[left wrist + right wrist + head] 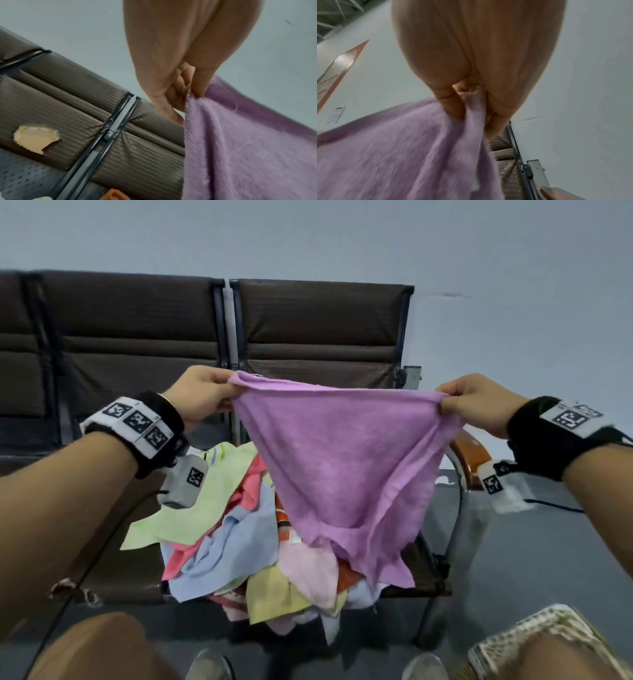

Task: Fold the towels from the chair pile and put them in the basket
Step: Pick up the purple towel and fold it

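Item: soft lilac terry-cloth towel [337, 470], light and limp, held stretched above the chair's heap of coloured towels [239, 542], top corners pinched by left hand [202, 397] and right hand [476, 402]; best gripped at corners.

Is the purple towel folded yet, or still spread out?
Spread, not folded: the purple towel hangs between left hand and right hand, each pinching a top corner.

Even, soft indoor light, no glare — wrist views blurred, towel [402, 155] smeared; wide-angle bending at edges.
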`<state>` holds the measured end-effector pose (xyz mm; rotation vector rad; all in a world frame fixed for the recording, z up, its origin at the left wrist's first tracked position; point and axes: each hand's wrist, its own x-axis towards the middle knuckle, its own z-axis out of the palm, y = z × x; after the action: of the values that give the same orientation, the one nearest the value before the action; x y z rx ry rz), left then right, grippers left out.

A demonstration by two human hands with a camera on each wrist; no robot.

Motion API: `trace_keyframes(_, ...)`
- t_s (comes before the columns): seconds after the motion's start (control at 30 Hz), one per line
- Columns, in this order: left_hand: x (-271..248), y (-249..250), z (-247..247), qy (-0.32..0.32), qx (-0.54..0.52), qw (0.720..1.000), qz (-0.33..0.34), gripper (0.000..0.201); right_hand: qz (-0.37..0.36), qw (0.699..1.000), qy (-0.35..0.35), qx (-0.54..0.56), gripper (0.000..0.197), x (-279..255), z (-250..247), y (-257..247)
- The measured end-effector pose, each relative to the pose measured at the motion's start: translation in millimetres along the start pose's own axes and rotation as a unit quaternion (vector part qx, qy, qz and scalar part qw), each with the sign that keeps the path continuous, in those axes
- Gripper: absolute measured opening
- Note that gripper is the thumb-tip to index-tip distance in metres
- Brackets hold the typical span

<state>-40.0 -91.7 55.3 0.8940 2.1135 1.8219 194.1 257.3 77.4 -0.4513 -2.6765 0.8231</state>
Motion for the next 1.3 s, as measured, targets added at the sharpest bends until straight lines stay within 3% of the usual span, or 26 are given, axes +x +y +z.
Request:
trace_keyframes(0.07,-0.5,8.9,12.0,0.012,-0.003,1.000,-0.019,0.028,0.013,0.999,0.037,0.000,0.030,1.6,5.6,-9.7)
trace_keyframes(0.17,2.4,17.2,29.4,0.091,-0.034,0.993,-0.065,0.025,-0.003,0.996,0.086,0.033,0.038,7.5,13.0,-23.6)
trace_keyframes(0.23,3.1,17.7,33.8,0.065,-0.017,0.996,-0.061,0.022,-0.011,0.992,0.120,0.018,0.039,13.1,13.1,-27.5)
trace_keyframes(0.3,5.0,11.4,30.3,0.037,0.060,0.997,-0.014,0.015,-0.007,0.993,0.118,0.019,0.042,16.0,12.6,-25.4)
trace_keyframes(0.4,11.0,-1.8,22.6,0.104,0.073,0.992,0.021,0.018,0.031,0.992,0.098,0.078,0.053,18.8,13.3,-15.9)
trace_keyframes(0.47,13.7,-5.1,25.0,0.135,0.049,0.990,0.003,0.014,0.074,0.988,0.084,0.107,0.049,20.1,16.5,-13.8)
trace_keyframes(0.57,19.8,1.4,43.7,0.169,-0.002,0.985,-0.046,0.025,0.117,0.973,0.090,0.179,0.051,28.7,28.3,-20.4)
trace_keyframes(0.63,25.2,12.8,61.9,0.195,-0.057,0.976,-0.074,0.025,0.133,0.956,0.101,0.241,0.041,32.5,37.7,-32.7)
trace_keyframes(0.7,26.5,25.3,82.5,0.182,-0.110,0.973,-0.089,0.019,0.143,0.945,0.095,0.279,0.031,35.6,45.1,-45.4)
trace_keyframes(0.77,21.2,34.2,104.6,0.123,-0.108,0.983,-0.086,0.017,0.142,0.934,0.077,0.319,0.033,36.2,52.8,-58.2)
trace_keyframes(0.93,-8.7,39.8,159.1,0.011,-0.100,0.995,-0.029,0.025,0.125,0.897,-0.026,0.422,0.036,20.4,69.0,-93.9)
trace_keyframes(1.0,-19.0,40.6,165.4,-0.040,-0.084,0.995,-0.021,0.017,0.119,0.898,-0.071,0.418,0.034,12.7,70.4,-96.7)
trace_keyframes(1.07,-24.3,40.3,159.3,-0.070,-0.099,0.992,-0.043,0.019,0.110,0.904,-0.088,0.403,0.018,5.3,71.6,-95.1)
trace_keyframes(1.13,-24.6,35.0,149.5,-0.046,-0.121,0.990,-0.063,0.025,0.093,0.908,-0.084,0.401,0.006,2.3,73.6,-90.1)
trace_keyframes(1.23,-19.0,20.6,136.6,0.061,-0.114,0.990,-0.053,0.024,0.062,0.928,-0.103,0.354,0.021,1.5,73.1,-82.9)
trace_keyframes(1.3,-16.1,8.3,131.7,0.049,-0.090,0.993,-0.062,0.051,0.045,0.925,-0.142,0.350,0.031,0.2,70.9,-82.1)
